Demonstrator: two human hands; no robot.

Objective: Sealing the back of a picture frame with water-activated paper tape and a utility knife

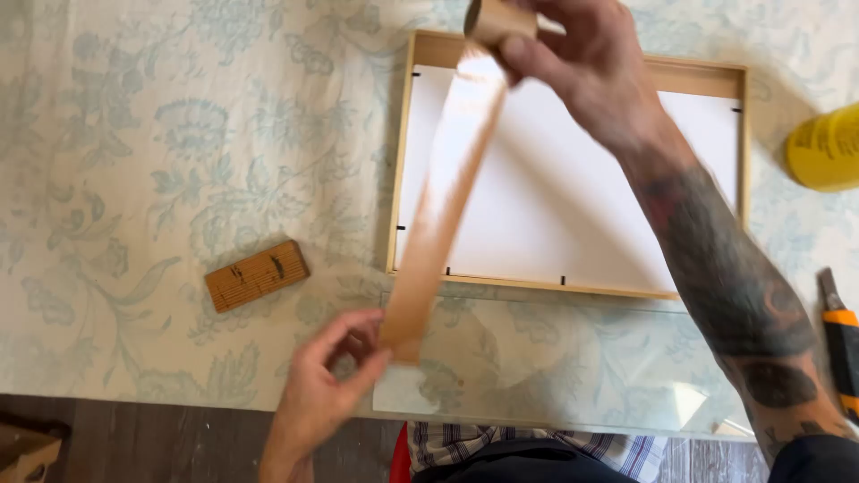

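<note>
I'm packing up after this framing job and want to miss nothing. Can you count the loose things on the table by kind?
Picture frame: 1
Glass pane: 1
Roll of brown tape, pulled out between the right hand and the left hand: 1
Wooden block: 1
Utility knife: 1
Yellow container: 1
Total: 6

Brown tape strip (443, 206); pale-blue floral tablecloth (161, 161); yellow bottle (828, 148), perhaps glue; light-wood frame (573, 72).
</note>
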